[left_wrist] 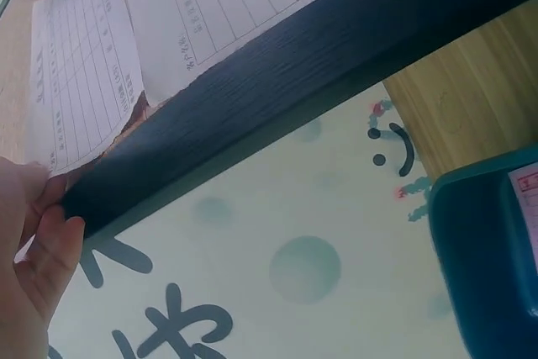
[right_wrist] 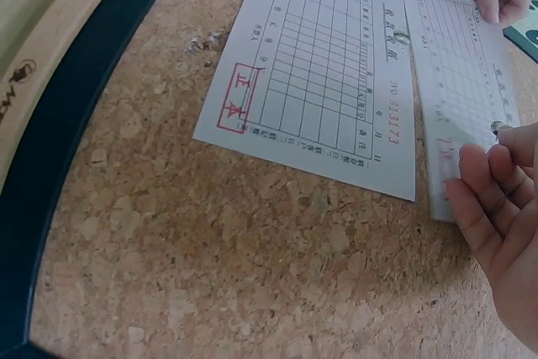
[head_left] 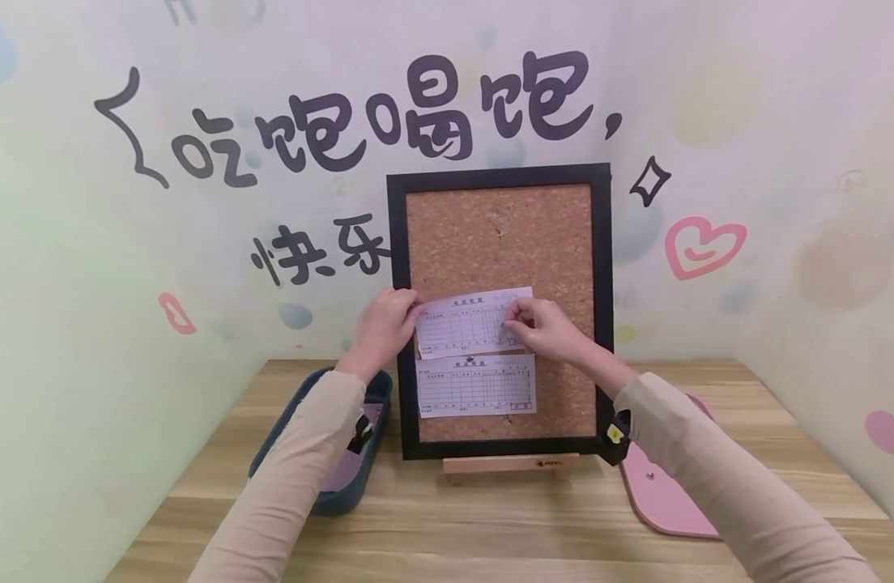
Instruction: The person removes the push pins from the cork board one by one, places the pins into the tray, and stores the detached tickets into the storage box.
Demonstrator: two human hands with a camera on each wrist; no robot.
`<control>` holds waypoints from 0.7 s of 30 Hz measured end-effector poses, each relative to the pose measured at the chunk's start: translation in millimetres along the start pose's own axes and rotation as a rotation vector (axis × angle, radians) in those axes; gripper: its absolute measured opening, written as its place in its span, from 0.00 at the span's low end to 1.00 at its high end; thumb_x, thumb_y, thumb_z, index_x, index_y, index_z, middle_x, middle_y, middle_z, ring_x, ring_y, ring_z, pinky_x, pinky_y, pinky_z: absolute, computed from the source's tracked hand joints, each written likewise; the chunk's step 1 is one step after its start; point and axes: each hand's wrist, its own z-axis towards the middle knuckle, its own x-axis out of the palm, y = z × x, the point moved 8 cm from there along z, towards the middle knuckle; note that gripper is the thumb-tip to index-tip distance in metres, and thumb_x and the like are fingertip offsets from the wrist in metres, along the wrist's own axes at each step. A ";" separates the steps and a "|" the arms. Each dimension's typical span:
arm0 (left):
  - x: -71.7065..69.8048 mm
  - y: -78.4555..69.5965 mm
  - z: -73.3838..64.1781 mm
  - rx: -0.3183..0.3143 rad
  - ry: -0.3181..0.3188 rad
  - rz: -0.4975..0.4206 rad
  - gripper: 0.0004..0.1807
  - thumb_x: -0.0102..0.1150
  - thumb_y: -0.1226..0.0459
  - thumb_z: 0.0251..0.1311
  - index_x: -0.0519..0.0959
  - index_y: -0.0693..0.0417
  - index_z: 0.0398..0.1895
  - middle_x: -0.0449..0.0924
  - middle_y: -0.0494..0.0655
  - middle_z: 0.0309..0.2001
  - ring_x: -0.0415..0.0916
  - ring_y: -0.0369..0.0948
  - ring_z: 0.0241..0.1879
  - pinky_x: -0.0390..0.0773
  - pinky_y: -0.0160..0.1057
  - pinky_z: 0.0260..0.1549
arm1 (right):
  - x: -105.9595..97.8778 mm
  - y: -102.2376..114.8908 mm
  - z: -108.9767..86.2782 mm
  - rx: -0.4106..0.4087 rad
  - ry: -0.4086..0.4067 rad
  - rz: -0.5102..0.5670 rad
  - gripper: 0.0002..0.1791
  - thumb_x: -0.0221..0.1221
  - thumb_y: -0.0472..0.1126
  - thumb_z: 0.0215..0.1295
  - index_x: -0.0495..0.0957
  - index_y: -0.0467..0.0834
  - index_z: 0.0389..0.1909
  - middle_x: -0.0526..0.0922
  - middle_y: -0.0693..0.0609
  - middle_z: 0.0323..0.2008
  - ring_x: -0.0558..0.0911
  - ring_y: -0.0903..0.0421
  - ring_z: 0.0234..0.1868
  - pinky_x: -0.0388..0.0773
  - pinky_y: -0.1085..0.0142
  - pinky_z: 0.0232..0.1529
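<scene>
Against the corkboard point(head_left: 498, 243), my left hand point(head_left: 389, 324) holds the top left corner of the upper receipt slip point(head_left: 465, 324), its fingers right at the black frame point(left_wrist: 252, 90). My right hand point(head_left: 545, 328) is over that slip's right part, pinching a silver thumbtack point(right_wrist: 497, 128) between thumb and fingertips. The slip lies slightly tilted. Just below it, a lower receipt slip point(head_left: 476, 389) with a red stamp box is fixed to the cork by another thumbtack point(right_wrist: 402, 38) at its top middle.
The board leans on a small wooden easel point(head_left: 512, 464) on the wood-grain table point(head_left: 447, 542). To the left stands a dark blue tray point(head_left: 338, 502) with pink paper inside. A pink board point(head_left: 666, 502) lies at right, partly under my right sleeve. Behind is a wall with painted lettering.
</scene>
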 end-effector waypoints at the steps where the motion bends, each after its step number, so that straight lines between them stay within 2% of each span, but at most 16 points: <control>1: -0.5 1.9 -0.8 -0.010 -0.006 -0.007 0.06 0.55 0.66 0.59 0.80 0.60 0.35 0.81 0.51 0.33 0.72 0.45 0.33 0.74 0.39 0.33 | -0.5 -0.5 -1.1 -0.002 0.000 -0.002 0.04 0.53 0.36 0.63 0.73 0.40 0.32 0.74 0.47 0.21 0.73 0.54 0.18 0.71 0.66 0.19; 5: -5.0 11.1 -4.6 -0.061 -0.044 -0.046 0.06 0.55 0.66 0.60 0.80 0.60 0.34 0.81 0.52 0.32 0.74 0.46 0.33 0.75 0.41 0.34 | -5.0 -4.4 -6.6 -0.008 -0.010 -0.007 0.03 0.54 0.36 0.63 0.73 0.40 0.32 0.74 0.47 0.22 0.72 0.54 0.20 0.70 0.66 0.20; 9: -15.6 20.4 -11.0 -0.106 -0.084 -0.094 0.07 0.54 0.65 0.60 0.79 0.61 0.33 0.80 0.53 0.30 0.73 0.46 0.30 0.74 0.42 0.32 | -9.8 -10.2 -14.1 -0.002 -0.009 -0.014 0.02 0.54 0.36 0.63 0.73 0.40 0.33 0.74 0.47 0.22 0.72 0.53 0.20 0.70 0.66 0.20; 15: -40.2 35.1 -25.8 -0.110 -0.097 -0.095 0.06 0.54 0.67 0.59 0.79 0.63 0.32 0.80 0.55 0.31 0.75 0.47 0.30 0.74 0.44 0.31 | -17.7 -22.0 -29.4 0.000 -0.013 -0.026 0.03 0.54 0.35 0.63 0.73 0.39 0.33 0.72 0.48 0.18 0.71 0.54 0.18 0.69 0.66 0.19; 21: -63.5 56.1 -48.4 -0.116 -0.112 -0.076 0.05 0.55 0.69 0.58 0.79 0.64 0.31 0.80 0.56 0.29 0.72 0.47 0.27 0.70 0.43 0.27 | -22.3 -36.4 -53.0 -0.014 -0.005 -0.029 0.03 0.53 0.34 0.63 0.73 0.38 0.32 0.71 0.49 0.15 0.70 0.55 0.16 0.67 0.68 0.17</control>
